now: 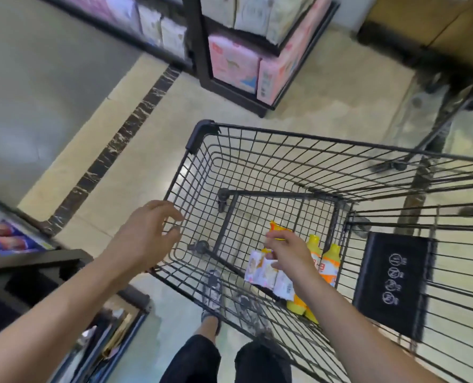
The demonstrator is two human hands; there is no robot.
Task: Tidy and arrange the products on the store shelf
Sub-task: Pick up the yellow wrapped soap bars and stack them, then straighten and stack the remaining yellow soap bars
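Note:
A black wire shopping cart (202,139) stands in front of me. My right hand (290,255) is inside the basket and pinches a small orange and yellow packet (278,230). Below that hand lie a pale pink and white pack (268,275) and several yellow-capped orange bottles (330,261) on the cart's floor. My left hand (146,233) hovers at the cart's left rim with fingers loosely curled, holding nothing.
A shelf end (238,64) with pink and pale packs stands ahead of the cart. A low shelf (11,241) with blue and red products is at the left. A second cart's frame (434,134) is at the right. My feet (213,294) are under the cart.

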